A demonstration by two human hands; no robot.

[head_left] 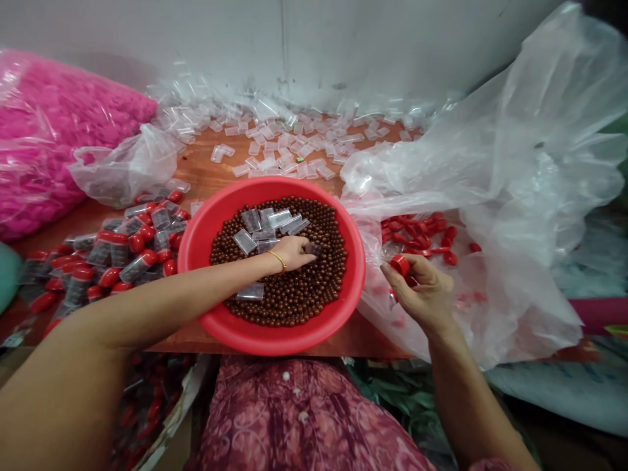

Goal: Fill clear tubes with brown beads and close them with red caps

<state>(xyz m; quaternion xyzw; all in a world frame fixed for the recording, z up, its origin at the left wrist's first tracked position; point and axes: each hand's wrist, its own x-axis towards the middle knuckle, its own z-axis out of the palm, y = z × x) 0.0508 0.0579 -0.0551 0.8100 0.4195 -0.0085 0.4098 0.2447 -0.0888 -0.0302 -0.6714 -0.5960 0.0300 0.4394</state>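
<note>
My left hand (293, 253) reaches into a red basin (356, 261) full of small round brown balls (294, 297). Its fingers are closed on a small clear plastic container (314, 249), low among the balls. Several more clear containers (263, 233) lie on top of the balls behind my hand, and one (251, 292) is nearer to me. To the right of the basin, my right hand (424, 288) pinches a red cap (400, 264) between thumb and fingers; how many caps it holds is partly hidden. Just beyond it, loose red caps (417, 235) lie on an open plastic bag.
Capped containers with red lids (122, 252) are heaped left of the basin. Loose clear containers (289, 147) spread over the brown table (206, 176) behind. A bag of pink pieces (59, 131) stands far left. Crumpled clear plastic (515, 150) fills the right side.
</note>
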